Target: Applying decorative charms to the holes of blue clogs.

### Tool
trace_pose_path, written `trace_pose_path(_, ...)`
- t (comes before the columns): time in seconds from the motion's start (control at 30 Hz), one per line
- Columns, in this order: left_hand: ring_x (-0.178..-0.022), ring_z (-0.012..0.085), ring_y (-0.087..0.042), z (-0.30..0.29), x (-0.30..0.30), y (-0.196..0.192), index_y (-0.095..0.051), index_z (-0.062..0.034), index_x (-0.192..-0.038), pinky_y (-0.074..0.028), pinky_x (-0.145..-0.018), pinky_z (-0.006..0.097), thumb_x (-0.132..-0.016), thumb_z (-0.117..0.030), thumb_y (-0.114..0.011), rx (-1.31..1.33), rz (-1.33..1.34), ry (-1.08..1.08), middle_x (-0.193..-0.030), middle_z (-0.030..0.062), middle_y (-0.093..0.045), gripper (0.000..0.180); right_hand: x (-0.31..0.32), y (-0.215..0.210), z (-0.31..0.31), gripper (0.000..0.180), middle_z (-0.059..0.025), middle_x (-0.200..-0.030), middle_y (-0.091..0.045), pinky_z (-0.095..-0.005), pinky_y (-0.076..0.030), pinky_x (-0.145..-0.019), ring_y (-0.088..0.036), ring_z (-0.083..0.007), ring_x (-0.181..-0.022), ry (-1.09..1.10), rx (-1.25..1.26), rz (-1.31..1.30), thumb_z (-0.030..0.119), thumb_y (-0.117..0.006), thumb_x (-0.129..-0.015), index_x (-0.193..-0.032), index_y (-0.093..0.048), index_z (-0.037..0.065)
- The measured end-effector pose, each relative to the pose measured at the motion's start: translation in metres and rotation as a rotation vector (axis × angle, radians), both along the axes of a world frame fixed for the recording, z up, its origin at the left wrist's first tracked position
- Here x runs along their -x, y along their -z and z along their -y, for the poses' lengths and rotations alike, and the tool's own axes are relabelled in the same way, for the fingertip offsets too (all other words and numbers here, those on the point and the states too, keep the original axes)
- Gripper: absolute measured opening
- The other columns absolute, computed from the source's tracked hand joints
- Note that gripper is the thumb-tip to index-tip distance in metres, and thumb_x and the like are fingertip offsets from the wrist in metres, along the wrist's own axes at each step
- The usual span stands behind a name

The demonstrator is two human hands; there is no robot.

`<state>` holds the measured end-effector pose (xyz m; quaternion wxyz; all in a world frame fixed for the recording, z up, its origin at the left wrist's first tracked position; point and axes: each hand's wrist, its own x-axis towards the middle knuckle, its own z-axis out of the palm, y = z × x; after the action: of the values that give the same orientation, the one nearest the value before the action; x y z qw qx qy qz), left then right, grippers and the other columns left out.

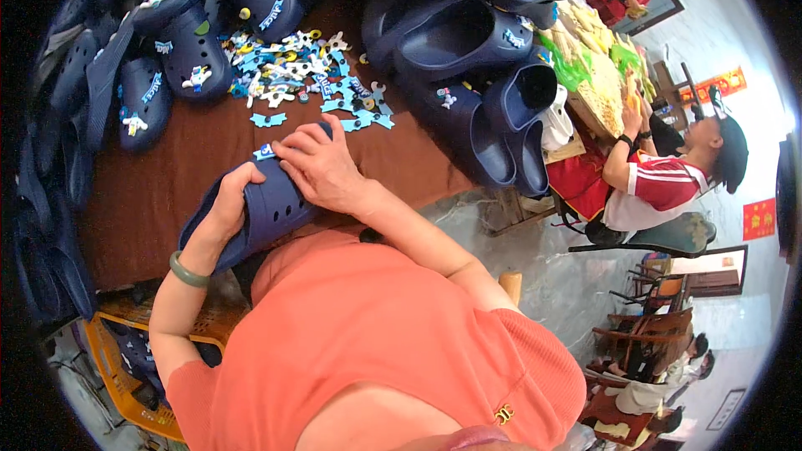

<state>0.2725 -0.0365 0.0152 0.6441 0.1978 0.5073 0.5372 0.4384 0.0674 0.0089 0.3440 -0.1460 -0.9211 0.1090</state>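
A navy blue clog (269, 207) with round vent holes is held against the table's near edge, in front of my body. My left hand (227, 207), with a green bangle at the wrist, grips the clog by its strap and opening, thumb on top. Curled over the toe part is my right hand (322, 165), its fingers closed on the upper. A small light-blue charm (264, 152) sits on the clog, beside the right fingertips. Whether those fingers press on it I cannot tell. Beyond the hands lies a pile of charms (284, 67) in blue, white and yellow.
Navy clogs with charms (144, 104) crowd the left and far side. More navy clogs (447, 40) are stacked at right on the brown tabletop (401, 159). An orange crate (125, 392) stands at lower left. A seated person (668, 179) works at another table on the right.
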Motion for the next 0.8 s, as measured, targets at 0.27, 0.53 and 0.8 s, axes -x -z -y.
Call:
trace_pose_path(0.27,-0.069,0.0126,-0.053,-0.001,-0.001,0.002,-0.057,-0.0033,-0.08,-0.043,-0.066,0.026,-0.079,-0.017,-0.049,-0.004,-0.028,-0.015,-0.078,0.003,-0.057,0.016,0.003,0.006,-0.017,0.019,-0.0018,-0.091,-0.059,-0.0556,-0.024,-0.103,-0.054,-0.0202,-0.1,-0.107,0.05,-0.051,0.011,-0.062,-0.083,-0.101,-0.065,0.01)
trace_pose_path(0.53,-0.073,0.0099,-0.05,0.009,0.002,0.008,-0.057,-0.0054,-0.078,-0.041,-0.069,0.026,-0.082,-0.017,-0.049,-0.056,-0.133,-0.076,-0.078,0.0001,-0.056,0.015,-0.001,0.006,-0.008,0.028,-0.0023,-0.091,-0.058,-0.0523,-0.031,-0.098,-0.056,-0.0202,-0.097,-0.113,-0.022,0.022,0.012,-0.069,-0.077,-0.104,-0.065,0.013)
trace_pose_path(0.8,-0.075,0.0102,-0.053,-0.009,0.006,0.021,-0.062,-0.0063,-0.086,-0.043,-0.071,0.026,-0.089,-0.023,-0.047,-0.266,-0.206,0.091,-0.083,0.0011,-0.06,0.022,0.009,-0.01,-0.039,0.019,-0.0096,-0.082,-0.065,-0.0343,-0.045,-0.074,-0.06,-0.0256,-0.079,-0.219,0.54,0.041,0.006,-0.065,-0.081,-0.099,-0.071,0.006)
